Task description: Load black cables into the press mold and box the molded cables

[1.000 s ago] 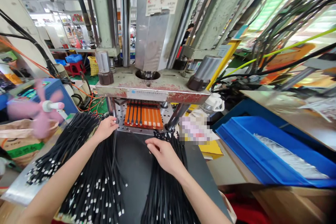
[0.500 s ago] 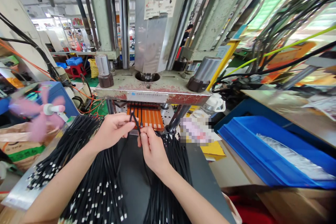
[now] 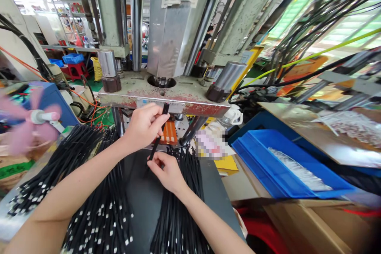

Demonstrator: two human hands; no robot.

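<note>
Cable (image 3: 155, 149), flat, slim and plain black, runs straight on a slant over the far edge of the bench (image 3: 138, 184), in front of the press (image 3: 162, 97). From where I stand, the left hand (image 3: 145, 126) pinches it near the top, a short end poking out above; the right hand (image 3: 166, 171) pinches it lower down. Pale-tipped cables (image 3: 97, 216) heap the bench's left side, another bundle (image 3: 180, 214) its right. Beyond the right edge, a blue tray (image 3: 248, 166) holds thin white pieces (image 3: 297, 168).
</note>
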